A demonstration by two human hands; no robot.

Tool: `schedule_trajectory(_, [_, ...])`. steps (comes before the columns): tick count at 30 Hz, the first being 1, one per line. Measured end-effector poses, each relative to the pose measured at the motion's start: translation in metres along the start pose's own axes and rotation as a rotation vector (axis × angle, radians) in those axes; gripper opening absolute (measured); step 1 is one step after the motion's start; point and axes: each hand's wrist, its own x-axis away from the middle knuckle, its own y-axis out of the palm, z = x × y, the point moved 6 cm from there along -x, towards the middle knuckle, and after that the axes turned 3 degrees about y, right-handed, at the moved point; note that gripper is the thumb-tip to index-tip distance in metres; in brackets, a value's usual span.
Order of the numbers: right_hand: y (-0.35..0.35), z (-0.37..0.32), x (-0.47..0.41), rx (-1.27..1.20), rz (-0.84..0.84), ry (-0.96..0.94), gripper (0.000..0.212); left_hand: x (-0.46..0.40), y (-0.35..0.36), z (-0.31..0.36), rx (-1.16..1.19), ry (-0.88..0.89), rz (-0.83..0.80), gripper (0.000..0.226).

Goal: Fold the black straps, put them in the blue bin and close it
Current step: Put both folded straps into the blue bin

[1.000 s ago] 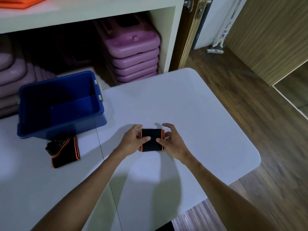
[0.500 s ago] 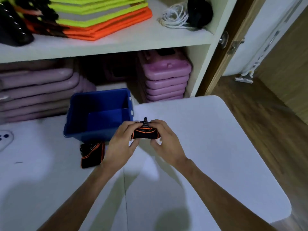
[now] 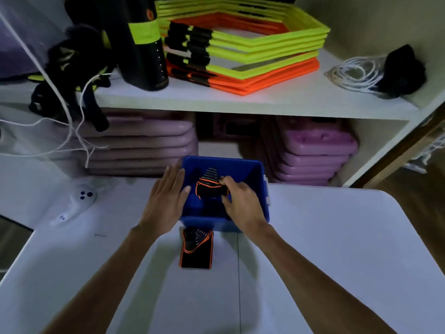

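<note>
While the right hand [image 3: 243, 201] pinches the folded strap [image 3: 209, 189] over the blue bin's [image 3: 255, 174] mouth, the job is a clean drop. Thumb & fingers [image 3: 227, 180] are curled on the bundle's right end, so the fold looks kept by that grip alone. Best guess: lower it to the bin floor before letting go, flat side down, w/ the pointed striped tip tucked under, else the elastic may spring open. Left hand [image 3: 166, 198] is spread flat, fingers straight, holding nothing. It lies against the bin's left wall at the rim, & its thumb tip sits near the bundle's left end; contact there can't be told. Keeping it on the wall should stop the light bin sliding on the smooth desk [image 3: 325, 249].

Second strap [image 3: 196, 249] lies on the desk just in front of the bin, folded roughly, one tapered end flopped across the body. It prob. needs tidying before it goes in. No lid seen in view, so closing waits.

Materials: straps look like stretchy woven fabric, black w/ orange edging & pale ribbing at the tapered end; soft, limp, no fixed shape. Bin is hard glossy plastic, rectangular, w/ a white latch [image 3: 266, 182] on the right side. Desk top is matte white w/ a seam running front to back.
</note>
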Motion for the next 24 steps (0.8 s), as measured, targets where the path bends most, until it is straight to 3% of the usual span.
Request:
schedule_trajectory(8, [0.067,0.003,-0.068,0.204,-0.191,0.019,0.032,-0.017,0.039,-0.021,0.143,0.056,-0.093,0.071])
schedule_trajectory(12, [0.099,0.014,-0.068,0.286,-0.419,0.025,0.027,-0.016,0.042,-0.025,0.201,0.068,-0.046,0.068])
schedule_trajectory(16, [0.11,0.032,-0.063,0.281,-0.596,0.001,0.044,-0.014,0.04,-0.024,0.241,0.098,0.014,0.06])
schedule_trajectory(24, [0.106,0.029,-0.069,0.335,-0.417,-0.076,0.06,-0.013,0.039,-0.024,0.287,0.11,0.066,0.056])
